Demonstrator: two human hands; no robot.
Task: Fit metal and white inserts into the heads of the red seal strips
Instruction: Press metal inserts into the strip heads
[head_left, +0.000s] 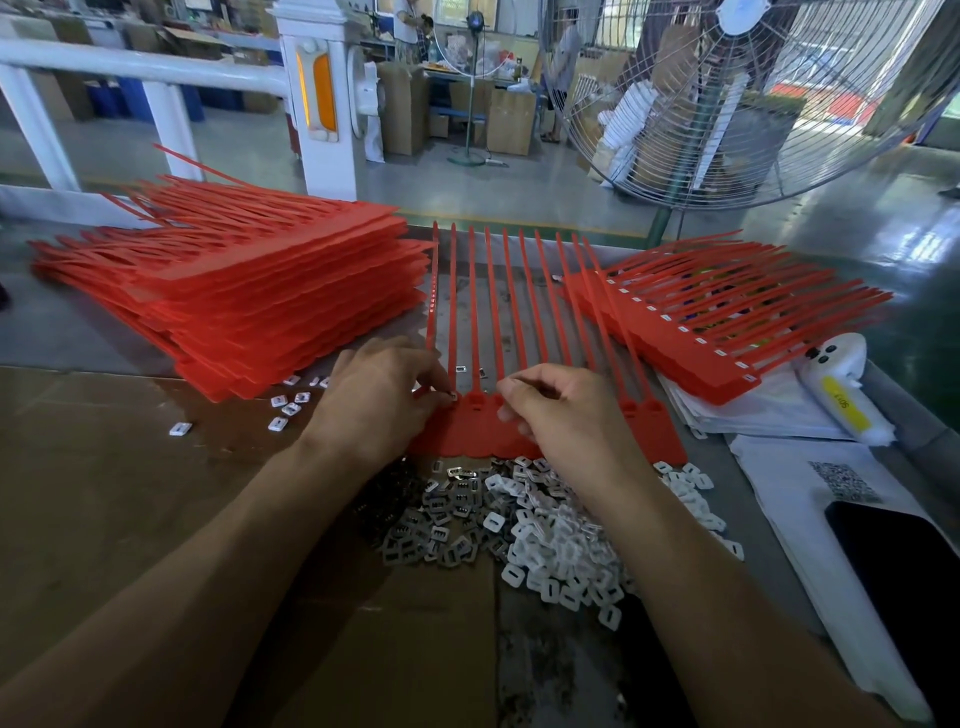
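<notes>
A joined row of red seal strips (483, 431) lies in front of me, tails pointing away, heads toward me. My left hand (379, 400) rests on its left end, fingertips pinching a small insert (454, 396) at the leftmost head. My right hand (566, 410) hovers over the row's middle with fingers curled; whether it holds anything is hidden. Just below the row lie a heap of metal inserts (436, 519) and a heap of white inserts (561, 545).
A tall stack of red strips (244, 291) sits at the left, another batch with fitted inserts (701, 322) at the right. Loose white inserts (285, 410) lie near the left stack. A white tool (841, 389), papers and a dark phone (904, 571) are at the right. A standing fan (737, 93) is behind.
</notes>
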